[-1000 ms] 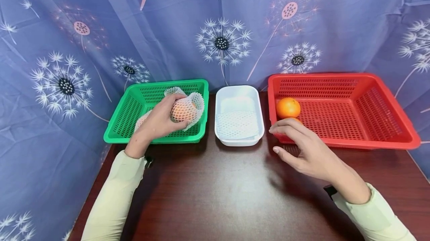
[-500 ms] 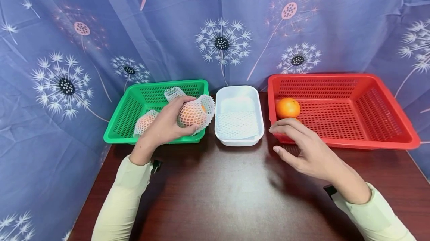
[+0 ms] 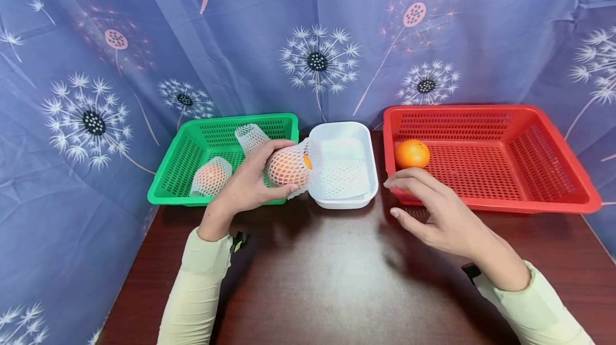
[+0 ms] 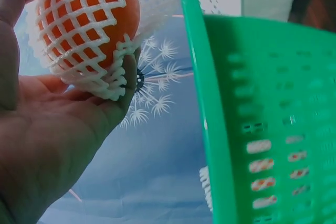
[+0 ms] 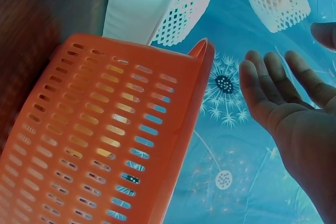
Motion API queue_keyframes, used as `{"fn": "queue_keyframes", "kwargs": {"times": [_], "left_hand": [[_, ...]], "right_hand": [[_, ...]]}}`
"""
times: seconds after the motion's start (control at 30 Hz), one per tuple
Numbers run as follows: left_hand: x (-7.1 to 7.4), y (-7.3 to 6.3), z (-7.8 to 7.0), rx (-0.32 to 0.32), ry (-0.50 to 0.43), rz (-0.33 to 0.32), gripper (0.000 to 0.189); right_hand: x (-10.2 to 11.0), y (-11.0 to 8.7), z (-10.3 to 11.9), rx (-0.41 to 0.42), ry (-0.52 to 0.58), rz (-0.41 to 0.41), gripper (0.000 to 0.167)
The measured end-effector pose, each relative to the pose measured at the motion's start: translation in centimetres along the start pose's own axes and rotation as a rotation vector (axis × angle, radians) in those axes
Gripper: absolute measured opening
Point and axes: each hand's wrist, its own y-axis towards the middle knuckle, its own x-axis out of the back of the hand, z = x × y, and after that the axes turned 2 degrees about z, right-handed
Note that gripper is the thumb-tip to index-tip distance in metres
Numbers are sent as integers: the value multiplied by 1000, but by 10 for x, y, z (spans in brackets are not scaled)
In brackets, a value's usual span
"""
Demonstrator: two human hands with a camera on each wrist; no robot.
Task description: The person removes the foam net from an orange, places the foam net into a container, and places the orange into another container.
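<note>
My left hand (image 3: pixel 249 183) grips an orange (image 3: pixel 289 167) wrapped in a white foam net (image 4: pixel 79 35), held over the right end of the green basket (image 3: pixel 166 176). The net's loose end overlaps the white tray (image 3: pixel 343 133) in the head view. Orange skin shows through the net's mouth. My right hand (image 3: pixel 440 214) hovers at the left front corner of the red basket (image 3: pixel 481 203), fingers relaxed and holding nothing. A bare orange (image 3: pixel 412 154) lies inside that basket, and the right hand hides part of the area in front of it.
Another netted fruit (image 3: pixel 212 176) sits in the green basket, with a second white foam net (image 3: pixel 251 137) behind it. A flattened foam net (image 3: pixel 341 179) lies in the white tray. A blue dandelion-print curtain (image 3: pixel 231 40) hangs behind the brown table (image 3: pixel 308 281).
My left hand has moved right with the netted orange, from inside the green basket toward the white tray, uncovering the other netted fruit. The right hand has stayed in place.
</note>
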Motion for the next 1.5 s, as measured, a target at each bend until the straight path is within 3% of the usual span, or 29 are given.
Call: {"fn": "queue_keyframes", "kwargs": {"times": [0.23, 0.57, 1.1, 1.5], "left_hand": [[-8, 4, -1, -33, -181, 38, 81], [-22, 9, -7, -99, -348, 55, 82], [-35, 16, -17, -136, -362, 121, 83], [-39, 25, -21, -240, -304, 117, 87]], "right_hand": [[1, 4, 1, -8, -4, 3, 51], [0, 12, 6, -1, 15, 4, 50], [2, 28, 14, 31, 38, -33, 44], [7, 36, 20, 49, 59, -74, 43]]}}
